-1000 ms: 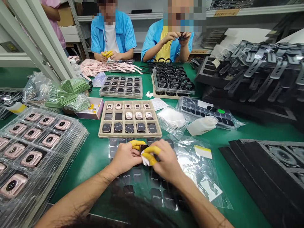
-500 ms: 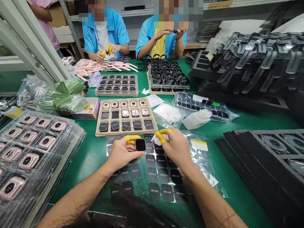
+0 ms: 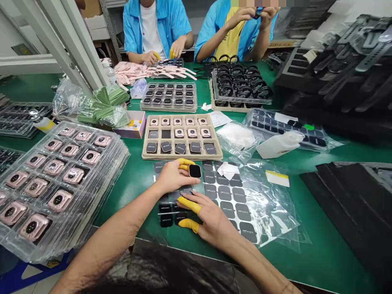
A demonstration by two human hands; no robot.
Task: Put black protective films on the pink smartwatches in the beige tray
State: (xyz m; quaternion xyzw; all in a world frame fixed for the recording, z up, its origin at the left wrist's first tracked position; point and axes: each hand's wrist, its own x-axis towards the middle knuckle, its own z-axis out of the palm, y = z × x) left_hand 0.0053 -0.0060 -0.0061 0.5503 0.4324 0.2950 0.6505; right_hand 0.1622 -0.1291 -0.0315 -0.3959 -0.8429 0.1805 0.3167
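A small square watch case (image 3: 195, 171) with a black screen is pinched in my left hand (image 3: 176, 175), which wears yellow finger cots. My right hand (image 3: 208, 214), also with yellow cots, reaches over the printed dark square films (image 3: 166, 220) on the clear sheet. Its thumb and fingers are spread, and the fingertips seem to touch the left part of the sheet. Right of the watch case, a crumpled white wipe (image 3: 228, 170) lies on more of these films. Beyond my hands a beige tray (image 3: 183, 156) carries watch cases in its upper rows and dark printed squares nearest me.
Stacked clear trays of pink watch cases (image 3: 63, 171) stand at left. A white bottle (image 3: 280, 145) and a bag of wipes (image 3: 237, 136) lie right of the beige tray. Black foam (image 3: 346, 204) borders the right. Two people in blue work across the table.
My right hand has let go of the white wipe onto the sheet and moved down and left to the films. My left hand still holds the watch case. The camera view has shifted.
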